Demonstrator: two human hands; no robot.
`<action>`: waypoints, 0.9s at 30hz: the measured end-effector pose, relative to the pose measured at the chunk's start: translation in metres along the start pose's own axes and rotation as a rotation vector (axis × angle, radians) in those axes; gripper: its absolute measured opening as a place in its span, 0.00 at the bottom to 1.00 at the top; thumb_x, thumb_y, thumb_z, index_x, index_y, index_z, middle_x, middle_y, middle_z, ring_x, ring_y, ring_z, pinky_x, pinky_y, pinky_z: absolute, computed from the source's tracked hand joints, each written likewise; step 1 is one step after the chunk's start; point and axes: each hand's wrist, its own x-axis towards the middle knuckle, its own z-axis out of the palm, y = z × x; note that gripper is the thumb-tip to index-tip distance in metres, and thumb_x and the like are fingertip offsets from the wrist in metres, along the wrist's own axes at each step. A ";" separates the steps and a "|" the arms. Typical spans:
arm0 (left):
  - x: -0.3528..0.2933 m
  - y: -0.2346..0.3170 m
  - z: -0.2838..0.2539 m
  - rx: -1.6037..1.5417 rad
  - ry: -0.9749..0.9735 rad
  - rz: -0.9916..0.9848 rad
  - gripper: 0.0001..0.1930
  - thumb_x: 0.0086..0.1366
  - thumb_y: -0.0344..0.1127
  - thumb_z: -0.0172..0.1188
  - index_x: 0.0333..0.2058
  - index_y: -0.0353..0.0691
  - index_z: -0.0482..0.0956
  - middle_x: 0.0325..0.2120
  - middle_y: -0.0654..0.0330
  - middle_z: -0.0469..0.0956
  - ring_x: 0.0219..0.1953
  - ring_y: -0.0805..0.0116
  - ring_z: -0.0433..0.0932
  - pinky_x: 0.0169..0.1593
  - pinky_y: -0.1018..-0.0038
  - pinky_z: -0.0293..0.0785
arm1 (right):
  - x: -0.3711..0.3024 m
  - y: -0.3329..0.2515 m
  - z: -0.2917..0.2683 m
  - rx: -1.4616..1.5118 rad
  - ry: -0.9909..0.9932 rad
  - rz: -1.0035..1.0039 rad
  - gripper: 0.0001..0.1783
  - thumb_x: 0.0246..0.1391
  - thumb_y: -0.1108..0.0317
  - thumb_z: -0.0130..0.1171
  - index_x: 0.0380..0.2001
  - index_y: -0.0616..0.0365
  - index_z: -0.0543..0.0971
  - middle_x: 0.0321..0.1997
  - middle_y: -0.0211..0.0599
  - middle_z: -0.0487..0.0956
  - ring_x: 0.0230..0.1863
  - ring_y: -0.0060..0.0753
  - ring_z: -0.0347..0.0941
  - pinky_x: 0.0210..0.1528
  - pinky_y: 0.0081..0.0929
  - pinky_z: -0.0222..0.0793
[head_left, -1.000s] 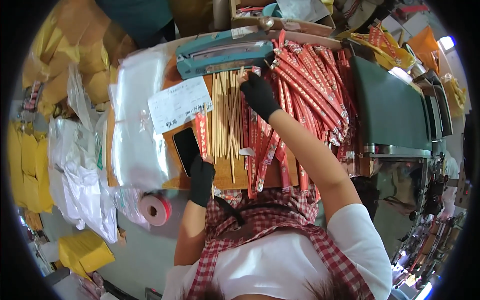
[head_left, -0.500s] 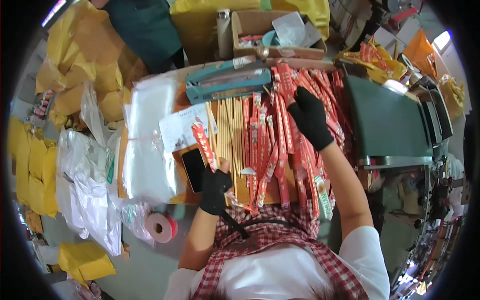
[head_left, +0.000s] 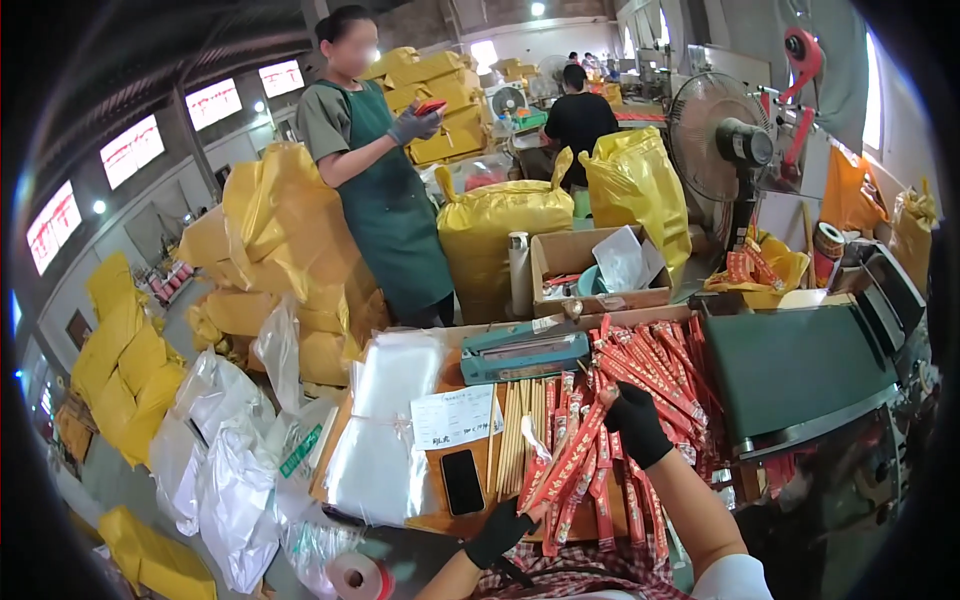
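Note:
Both of my hands wear black fingerless gloves. Near the table's front edge, my left hand (head_left: pixel 498 532) is closed on the lower end of red printed paper chopstick sleeves (head_left: pixel 572 448). My right hand (head_left: pixel 636 422) pinches at their upper end, so they slant up to the right between my hands. Under and around them lies a loose heap of similar red sleeves (head_left: pixel 655 375). Bare wooden chopsticks (head_left: pixel 512 440) lie side by side to the left of the heap. How many sleeves I grip cannot be made out.
Left of the chopsticks lie a phone (head_left: pixel 462 482), a paper sheet (head_left: pixel 455 418) and clear plastic bags (head_left: pixel 378 470). A teal metal device (head_left: pixel 525 352) and a cardboard box (head_left: pixel 600 300) stand behind. At right is a dark green surface (head_left: pixel 800 370). A co-worker in a green apron (head_left: pixel 395 215) stands beyond.
The view has tilted up, bringing the room and co-worker into sight. My hands have come closer together; the sleeve that stood upright in my left hand now leans right, toward my right hand.

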 end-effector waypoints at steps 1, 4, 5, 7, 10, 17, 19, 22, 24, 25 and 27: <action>0.002 -0.007 0.001 -0.027 0.050 -0.007 0.17 0.63 0.46 0.54 0.40 0.37 0.74 0.24 0.67 0.73 0.27 0.80 0.68 0.30 0.80 0.66 | 0.000 0.003 -0.001 -0.032 0.032 0.010 0.13 0.52 0.64 0.57 0.18 0.56 0.70 0.15 0.23 0.65 0.18 0.17 0.63 0.20 0.20 0.56; -0.001 -0.007 0.017 -0.113 0.136 0.075 0.17 0.63 0.45 0.54 0.41 0.36 0.74 0.24 0.67 0.72 0.27 0.80 0.67 0.31 0.79 0.66 | 0.014 0.051 -0.019 -0.492 0.206 -0.402 0.13 0.51 0.65 0.58 0.19 0.59 0.70 0.14 0.28 0.64 0.17 0.22 0.63 0.21 0.23 0.58; -0.005 -0.007 0.019 -0.122 0.151 0.069 0.17 0.63 0.45 0.54 0.41 0.36 0.74 0.24 0.67 0.72 0.27 0.80 0.67 0.31 0.79 0.66 | 0.005 0.038 -0.001 -0.709 0.274 -0.539 0.10 0.47 0.69 0.58 0.20 0.61 0.70 0.16 0.35 0.66 0.19 0.33 0.65 0.23 0.29 0.60; -0.007 -0.001 0.023 -0.091 0.174 0.075 0.16 0.63 0.43 0.55 0.42 0.35 0.73 0.25 0.67 0.73 0.28 0.80 0.67 0.31 0.79 0.66 | -0.002 0.026 0.012 -0.864 0.347 -0.664 0.07 0.45 0.72 0.57 0.20 0.61 0.70 0.18 0.36 0.66 0.21 0.35 0.65 0.24 0.30 0.60; -0.006 -0.021 0.025 -0.080 0.214 0.150 0.15 0.63 0.41 0.55 0.41 0.35 0.74 0.26 0.67 0.73 0.28 0.80 0.68 0.32 0.78 0.66 | -0.009 0.023 0.024 -1.069 0.518 -0.948 0.05 0.40 0.77 0.56 0.19 0.59 0.71 0.25 0.39 0.69 0.30 0.44 0.66 0.30 0.35 0.61; 0.005 -0.020 0.034 0.032 0.417 0.155 0.12 0.62 0.41 0.55 0.32 0.37 0.76 0.18 0.69 0.72 0.22 0.81 0.67 0.23 0.77 0.63 | -0.065 0.080 0.046 -0.904 -0.080 -0.844 0.07 0.37 0.72 0.57 0.26 0.57 0.75 0.28 0.41 0.71 0.31 0.46 0.68 0.34 0.40 0.65; 0.028 -0.061 0.013 -0.399 0.323 0.102 0.12 0.62 0.41 0.54 0.32 0.39 0.77 0.19 0.68 0.73 0.23 0.81 0.70 0.22 0.78 0.63 | -0.089 0.077 0.072 -0.841 -0.030 -0.792 0.10 0.36 0.68 0.62 0.26 0.55 0.77 0.29 0.40 0.73 0.32 0.42 0.71 0.31 0.37 0.67; 0.028 -0.061 0.009 -0.768 0.208 0.006 0.14 0.64 0.43 0.50 0.33 0.39 0.77 0.22 0.68 0.75 0.26 0.80 0.72 0.24 0.79 0.65 | -0.108 0.092 0.074 -1.040 -0.111 -0.721 0.12 0.41 0.61 0.62 0.28 0.56 0.78 0.31 0.39 0.73 0.33 0.42 0.71 0.33 0.34 0.68; 0.020 -0.051 0.009 -0.894 0.130 -0.083 0.15 0.65 0.44 0.48 0.35 0.39 0.78 0.24 0.68 0.75 0.27 0.80 0.73 0.25 0.80 0.66 | -0.117 0.088 0.075 -1.033 -0.197 -0.707 0.11 0.42 0.62 0.63 0.26 0.57 0.77 0.29 0.39 0.73 0.32 0.43 0.71 0.34 0.34 0.68; 0.014 -0.039 0.009 -0.726 0.165 -0.115 0.16 0.66 0.45 0.46 0.36 0.39 0.77 0.25 0.68 0.75 0.28 0.79 0.73 0.26 0.82 0.66 | -0.121 0.085 0.076 -1.028 -0.285 -0.693 0.11 0.42 0.62 0.63 0.23 0.58 0.76 0.27 0.40 0.72 0.32 0.44 0.70 0.35 0.34 0.67; 0.006 -0.025 0.013 -0.890 0.093 -0.217 0.15 0.67 0.45 0.45 0.39 0.40 0.73 0.21 0.69 0.72 0.23 0.80 0.69 0.24 0.86 0.62 | -0.119 0.078 0.069 -0.953 -0.400 -0.635 0.12 0.43 0.61 0.62 0.27 0.58 0.77 0.29 0.40 0.73 0.33 0.44 0.71 0.35 0.34 0.68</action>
